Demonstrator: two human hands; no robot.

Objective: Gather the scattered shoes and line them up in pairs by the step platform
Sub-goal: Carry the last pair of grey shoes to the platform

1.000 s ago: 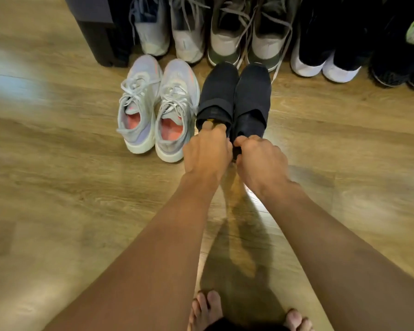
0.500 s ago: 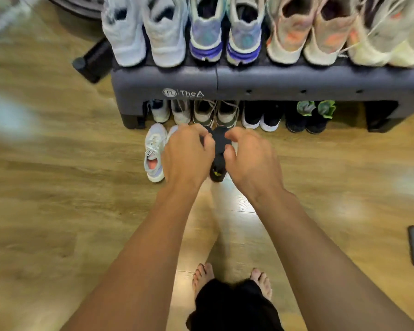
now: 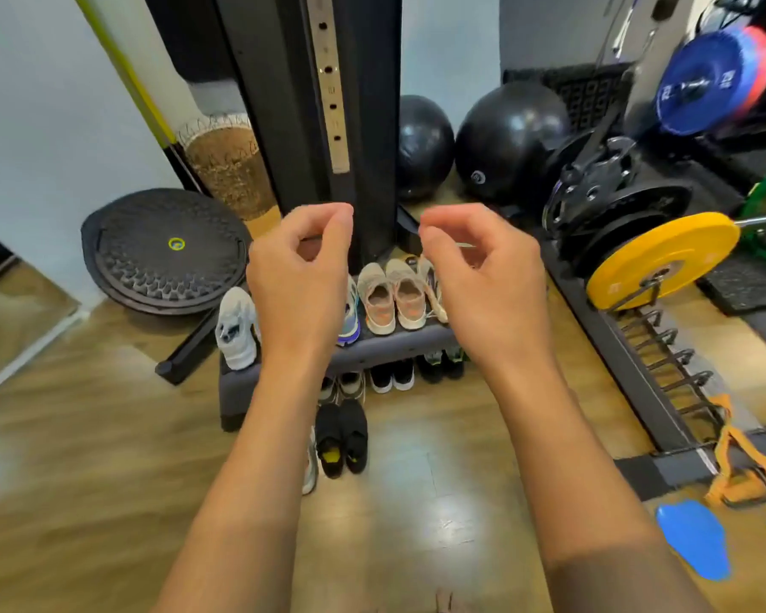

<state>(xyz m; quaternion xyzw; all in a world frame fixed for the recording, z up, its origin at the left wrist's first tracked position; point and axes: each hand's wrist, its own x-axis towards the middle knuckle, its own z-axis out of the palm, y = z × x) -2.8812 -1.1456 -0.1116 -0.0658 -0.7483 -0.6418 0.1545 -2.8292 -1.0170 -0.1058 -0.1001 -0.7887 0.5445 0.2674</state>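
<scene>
A pair of black shoes (image 3: pixel 342 438) stands side by side on the wood floor in front of the grey step platform (image 3: pixel 372 347). A grey sneaker (image 3: pixel 310 464) shows just left of them, mostly hidden by my left forearm. On the platform stand a white sneaker (image 3: pixel 236 327) and a pair of beige and orange sneakers (image 3: pixel 394 298); more pairs sit under it. My left hand (image 3: pixel 299 276) and my right hand (image 3: pixel 487 276) are raised well above the shoes, fingers loosely curled and apart, holding nothing.
A black machine column (image 3: pixel 310 104) rises behind the platform. Two black balls (image 3: pixel 505 139) lie behind it, and a black balance disc (image 3: pixel 164 252) leans at the left. A yellow weight plate (image 3: pixel 664 258) and a rack are at the right. Blue pads (image 3: pixel 693 539) lie on the floor at the lower right.
Both hands let go of the black shoes, which now stand on the floor, and rose away from them. The camera lifted and pulled back, showing the whole gym corner.
</scene>
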